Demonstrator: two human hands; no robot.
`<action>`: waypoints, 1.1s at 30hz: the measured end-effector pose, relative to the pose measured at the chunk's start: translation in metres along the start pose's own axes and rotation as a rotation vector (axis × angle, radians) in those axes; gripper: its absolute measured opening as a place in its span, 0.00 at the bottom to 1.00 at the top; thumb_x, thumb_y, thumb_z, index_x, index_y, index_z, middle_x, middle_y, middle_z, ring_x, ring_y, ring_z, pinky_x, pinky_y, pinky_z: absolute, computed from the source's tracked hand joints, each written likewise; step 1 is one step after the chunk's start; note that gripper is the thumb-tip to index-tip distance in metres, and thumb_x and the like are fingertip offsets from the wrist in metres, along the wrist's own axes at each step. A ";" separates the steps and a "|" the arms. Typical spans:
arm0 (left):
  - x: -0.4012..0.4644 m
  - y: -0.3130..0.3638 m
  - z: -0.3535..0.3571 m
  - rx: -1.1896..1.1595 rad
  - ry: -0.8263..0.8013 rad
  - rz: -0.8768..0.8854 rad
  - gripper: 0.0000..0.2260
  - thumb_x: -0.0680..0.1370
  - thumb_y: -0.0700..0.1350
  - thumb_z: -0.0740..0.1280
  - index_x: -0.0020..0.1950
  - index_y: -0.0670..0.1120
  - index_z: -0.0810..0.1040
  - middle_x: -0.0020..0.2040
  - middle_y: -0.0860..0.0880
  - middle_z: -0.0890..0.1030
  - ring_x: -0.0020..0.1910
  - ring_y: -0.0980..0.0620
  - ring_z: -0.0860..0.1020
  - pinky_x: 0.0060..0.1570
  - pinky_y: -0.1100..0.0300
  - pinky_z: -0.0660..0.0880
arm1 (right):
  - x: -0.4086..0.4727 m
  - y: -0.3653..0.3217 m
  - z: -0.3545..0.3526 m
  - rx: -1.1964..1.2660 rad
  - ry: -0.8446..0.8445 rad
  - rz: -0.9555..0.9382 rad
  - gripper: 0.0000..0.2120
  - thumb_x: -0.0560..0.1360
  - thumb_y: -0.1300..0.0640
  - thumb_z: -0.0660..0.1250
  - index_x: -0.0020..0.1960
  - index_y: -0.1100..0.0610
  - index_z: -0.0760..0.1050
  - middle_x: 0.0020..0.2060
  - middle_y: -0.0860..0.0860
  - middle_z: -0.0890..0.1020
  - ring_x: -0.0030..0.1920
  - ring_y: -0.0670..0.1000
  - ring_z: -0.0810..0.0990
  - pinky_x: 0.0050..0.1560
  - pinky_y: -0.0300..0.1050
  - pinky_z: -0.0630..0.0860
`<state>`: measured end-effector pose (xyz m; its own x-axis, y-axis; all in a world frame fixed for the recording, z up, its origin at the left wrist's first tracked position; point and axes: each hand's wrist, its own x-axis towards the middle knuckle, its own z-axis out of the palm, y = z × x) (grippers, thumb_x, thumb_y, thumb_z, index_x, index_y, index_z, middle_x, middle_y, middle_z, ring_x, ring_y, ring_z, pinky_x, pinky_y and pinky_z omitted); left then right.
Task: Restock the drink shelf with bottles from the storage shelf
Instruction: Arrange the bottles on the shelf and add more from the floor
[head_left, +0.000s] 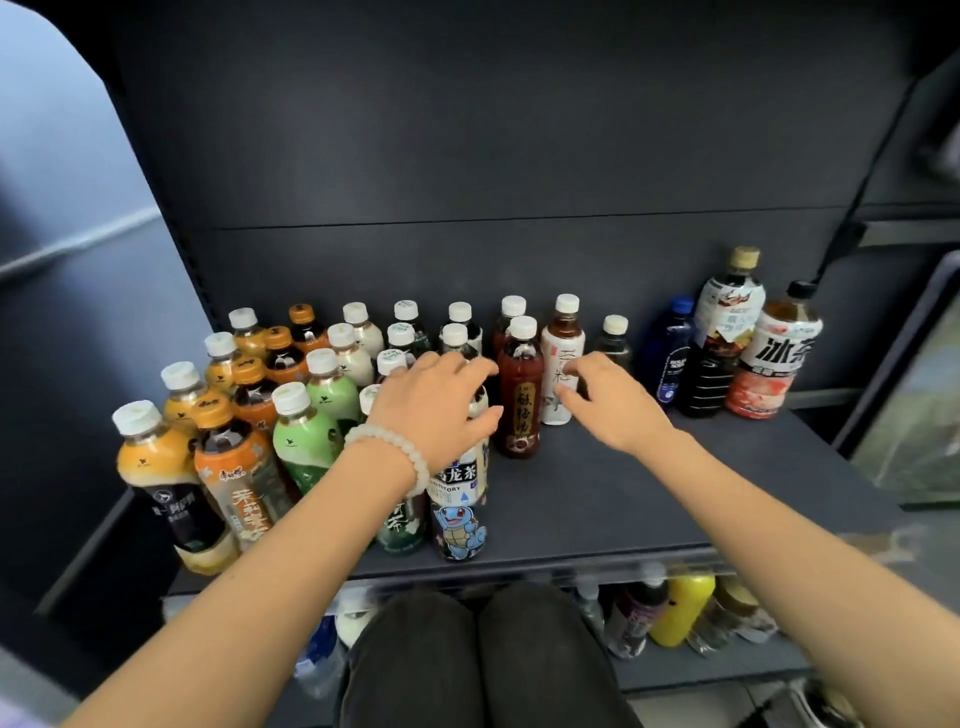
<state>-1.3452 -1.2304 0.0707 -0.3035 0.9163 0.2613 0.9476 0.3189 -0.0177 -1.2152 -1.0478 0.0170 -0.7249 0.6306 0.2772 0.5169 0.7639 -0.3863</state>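
The dark shelf (649, 483) carries upright full bottles: heavy, stiff, slick-labelled, best gripped round the body. The left hand (436, 410) curls over the turtle-label bottle (460, 499) at the front; the right hand (610, 400), fingers loosely spread, touches the white-label bottle (561, 364).

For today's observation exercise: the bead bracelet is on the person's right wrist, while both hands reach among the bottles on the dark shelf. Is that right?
Not quite. The head view shows the bead bracelet on the left wrist, not the right. The rest holds: left hand and right hand both reach among the bottles on the dark shelf.
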 end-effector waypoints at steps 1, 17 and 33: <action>-0.002 0.007 0.001 0.003 0.042 0.022 0.21 0.79 0.58 0.55 0.71 0.54 0.63 0.65 0.52 0.71 0.65 0.50 0.68 0.58 0.53 0.68 | -0.015 0.004 -0.001 -0.034 0.011 0.001 0.18 0.78 0.49 0.60 0.63 0.59 0.72 0.58 0.54 0.74 0.57 0.55 0.75 0.56 0.51 0.73; -0.058 0.200 0.093 -0.149 0.044 0.390 0.23 0.79 0.56 0.56 0.74 0.52 0.61 0.65 0.49 0.72 0.63 0.46 0.71 0.52 0.52 0.70 | -0.290 0.096 -0.036 -0.411 0.186 0.374 0.22 0.73 0.46 0.56 0.57 0.59 0.78 0.53 0.54 0.81 0.50 0.58 0.81 0.43 0.49 0.77; -0.157 0.431 0.196 -0.462 -0.417 0.584 0.19 0.79 0.54 0.58 0.69 0.50 0.66 0.65 0.46 0.72 0.65 0.44 0.69 0.58 0.49 0.68 | -0.524 0.183 0.013 -0.285 0.323 1.095 0.16 0.76 0.52 0.65 0.60 0.59 0.76 0.63 0.56 0.75 0.62 0.60 0.74 0.57 0.53 0.70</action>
<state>-0.9089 -1.1895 -0.1667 0.3208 0.9461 -0.0450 0.8812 -0.2807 0.3803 -0.7471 -1.2400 -0.2103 0.2968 0.9438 0.1456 0.9053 -0.2296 -0.3573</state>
